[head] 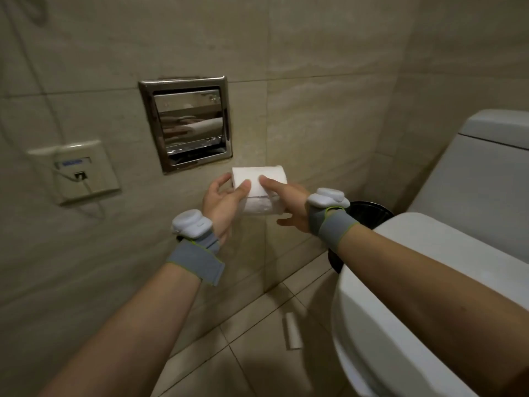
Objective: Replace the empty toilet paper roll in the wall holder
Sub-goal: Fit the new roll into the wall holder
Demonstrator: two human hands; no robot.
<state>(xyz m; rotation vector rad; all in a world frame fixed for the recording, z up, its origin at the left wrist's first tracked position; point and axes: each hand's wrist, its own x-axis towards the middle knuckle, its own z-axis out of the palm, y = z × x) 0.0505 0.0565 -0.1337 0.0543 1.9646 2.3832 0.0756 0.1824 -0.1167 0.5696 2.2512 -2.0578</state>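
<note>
A full white toilet paper roll (pixel 259 184) is held between both hands, just below and to the right of the chrome recessed wall holder (pixel 187 123). My left hand (pixel 221 200) grips its left end with the thumb on the front. My right hand (pixel 286 200) holds the right side, thumb pressed on the paper. The holder's niche has no roll in it; its shiny back reflects my hands. A cardboard tube (pixel 292 330) lies on the floor tiles below.
A white toilet (pixel 415 282) with closed lid fills the right side, its tank (pixel 492 167) behind. A black waste bin (pixel 372 213) stands between toilet and wall. A beige wall socket plate (pixel 77 170) with a cable sits left of the holder.
</note>
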